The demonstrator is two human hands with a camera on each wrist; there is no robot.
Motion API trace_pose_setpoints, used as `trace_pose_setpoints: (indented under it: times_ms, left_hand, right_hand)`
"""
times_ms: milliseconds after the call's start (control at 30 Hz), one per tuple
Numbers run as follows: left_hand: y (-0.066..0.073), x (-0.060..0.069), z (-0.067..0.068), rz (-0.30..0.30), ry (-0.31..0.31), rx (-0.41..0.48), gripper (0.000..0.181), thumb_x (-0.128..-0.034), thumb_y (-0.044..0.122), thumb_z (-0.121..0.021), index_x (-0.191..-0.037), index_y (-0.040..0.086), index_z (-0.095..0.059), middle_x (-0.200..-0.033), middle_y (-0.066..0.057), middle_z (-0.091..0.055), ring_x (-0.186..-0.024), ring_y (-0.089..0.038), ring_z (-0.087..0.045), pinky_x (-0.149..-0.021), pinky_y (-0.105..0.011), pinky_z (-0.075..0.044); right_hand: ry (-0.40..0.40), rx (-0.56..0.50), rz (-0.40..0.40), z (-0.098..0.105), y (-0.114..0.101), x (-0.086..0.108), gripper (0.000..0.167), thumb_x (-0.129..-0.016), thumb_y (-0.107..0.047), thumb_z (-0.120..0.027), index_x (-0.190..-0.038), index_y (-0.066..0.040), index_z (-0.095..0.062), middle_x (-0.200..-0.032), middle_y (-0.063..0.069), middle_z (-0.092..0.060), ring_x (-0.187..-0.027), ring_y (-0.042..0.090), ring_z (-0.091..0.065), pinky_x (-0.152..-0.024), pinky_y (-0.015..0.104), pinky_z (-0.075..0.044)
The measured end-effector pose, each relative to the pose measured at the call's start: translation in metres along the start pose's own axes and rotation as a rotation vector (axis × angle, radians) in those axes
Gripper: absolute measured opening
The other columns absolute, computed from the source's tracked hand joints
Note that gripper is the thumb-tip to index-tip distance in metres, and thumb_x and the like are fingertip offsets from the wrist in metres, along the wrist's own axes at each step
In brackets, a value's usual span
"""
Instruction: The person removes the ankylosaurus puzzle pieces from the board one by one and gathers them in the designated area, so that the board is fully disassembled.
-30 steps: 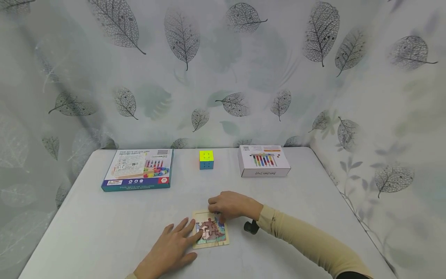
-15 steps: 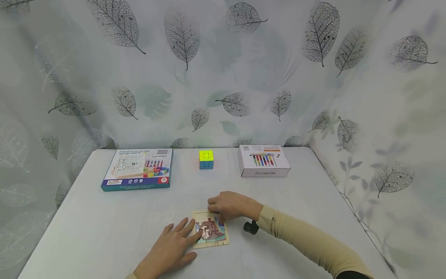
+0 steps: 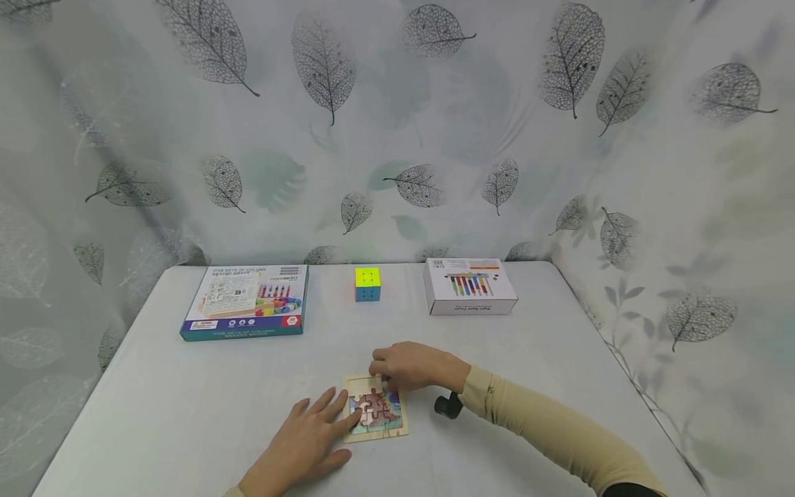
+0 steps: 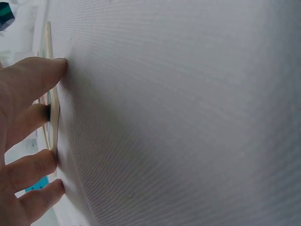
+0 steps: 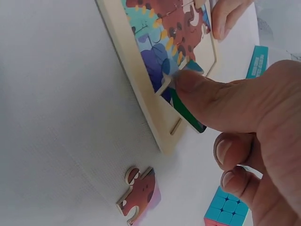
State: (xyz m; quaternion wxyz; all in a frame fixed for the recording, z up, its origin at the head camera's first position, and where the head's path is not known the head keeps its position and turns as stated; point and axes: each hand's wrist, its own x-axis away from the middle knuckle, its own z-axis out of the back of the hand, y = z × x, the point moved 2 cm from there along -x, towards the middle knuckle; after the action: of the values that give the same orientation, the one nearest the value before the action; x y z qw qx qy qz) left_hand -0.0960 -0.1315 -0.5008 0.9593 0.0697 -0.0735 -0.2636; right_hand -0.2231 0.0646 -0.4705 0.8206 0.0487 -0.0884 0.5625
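A wooden jigsaw tray with a dinosaur picture lies flat on the table, its pieces partly filling the frame. My left hand rests at its left side, fingers spread and fairly straight, with fingertips on the tray's edge in the left wrist view. Over the far right corner is my right hand. In the right wrist view its thumb and a mostly hidden finger pinch a puzzle piece with green and blue on it, tilted above the tray. A loose brown puzzle piece lies on the table beside the tray.
At the back stand a flat teal-edged toy box on the left, a puzzle cube in the middle and a white toy box on the right. A small black object shows under the right wrist.
My right hand has shifted very slightly, its fingers drawing back so that more of the puzzle's upper right shows. The left hand and the tray stay put.
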Motion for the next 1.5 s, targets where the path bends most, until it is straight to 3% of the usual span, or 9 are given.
trace_pose_setpoints:
  times_ms: [367, 667, 967, 1067, 1300, 1500]
  left_hand:
    - [0.0, -0.001, 0.0, 0.009, -0.007, 0.002, 0.06, -0.0853, 0.055, -0.069, -0.14, 0.032, -0.06, -0.153, -0.008, -0.053, -0.142, -0.037, -0.048, -0.103, -0.066, -0.045]
    - [-0.002, -0.001, -0.001, 0.024, -0.018, 0.013, 0.06, -0.0854, 0.055, -0.069, -0.14, 0.033, -0.06, -0.153, -0.008, -0.052, -0.142, -0.038, -0.047, -0.105, -0.066, -0.044]
    - [-0.001, 0.0, -0.001, 0.017, -0.016, 0.023, 0.059, -0.0855, 0.055, -0.069, -0.14, 0.033, -0.06, -0.153, -0.008, -0.052, -0.142, -0.038, -0.047, -0.104, -0.066, -0.044]
    - [0.0, 0.0, -0.001, 0.006, -0.006, 0.025, 0.059, -0.0861, 0.055, -0.069, -0.14, 0.032, -0.06, -0.153, -0.008, -0.053, -0.142, -0.038, -0.048, -0.104, -0.066, -0.044]
    - [0.0, 0.0, -0.001, 0.002, 0.006, 0.018, 0.059, -0.087, 0.055, -0.068, -0.14, 0.031, -0.06, -0.153, -0.008, -0.053, -0.142, -0.037, -0.047, -0.105, -0.065, -0.044]
    - [0.0, -0.001, -0.002, 0.007, 0.001, 0.022, 0.059, -0.0869, 0.056, -0.068, -0.14, 0.031, -0.06, -0.153, -0.007, -0.053, -0.143, -0.036, -0.046, -0.105, -0.065, -0.044]
  right_hand:
    - [0.036, -0.192, 0.056, 0.01, 0.004, 0.004, 0.017, -0.092, -0.018, -0.073, -0.109, -0.015, -0.072, -0.1, -0.003, -0.069, -0.087, 0.005, -0.061, -0.084, 0.01, -0.05]
    - [0.085, -0.269, 0.022, 0.018, 0.017, 0.016, 0.014, -0.094, -0.023, -0.07, -0.105, -0.015, -0.072, -0.096, -0.005, -0.068, -0.083, 0.004, -0.056, -0.081, 0.013, -0.051]
    - [0.109, -0.387, -0.088, 0.02, 0.043, 0.051, 0.011, -0.097, -0.019, -0.066, -0.105, -0.015, -0.073, -0.095, -0.007, -0.068, -0.082, 0.001, -0.055, -0.077, 0.016, -0.052]
    - [0.15, -0.387, -0.121, 0.02, 0.052, 0.069, 0.012, -0.096, -0.015, -0.066, -0.105, -0.013, -0.073, -0.095, -0.005, -0.07, -0.083, 0.003, -0.059, -0.078, 0.02, -0.054]
    - [0.173, -0.397, -0.325, 0.016, 0.075, 0.107, 0.017, -0.098, -0.015, -0.063, -0.113, -0.012, -0.072, -0.104, -0.005, -0.071, -0.094, 0.008, -0.062, -0.087, 0.029, -0.057]
    - [0.182, -0.403, -0.374, 0.005, 0.087, 0.125, 0.018, -0.099, -0.009, -0.06, -0.112, -0.01, -0.072, -0.102, -0.005, -0.069, -0.092, 0.007, -0.06, -0.086, 0.029, -0.057]
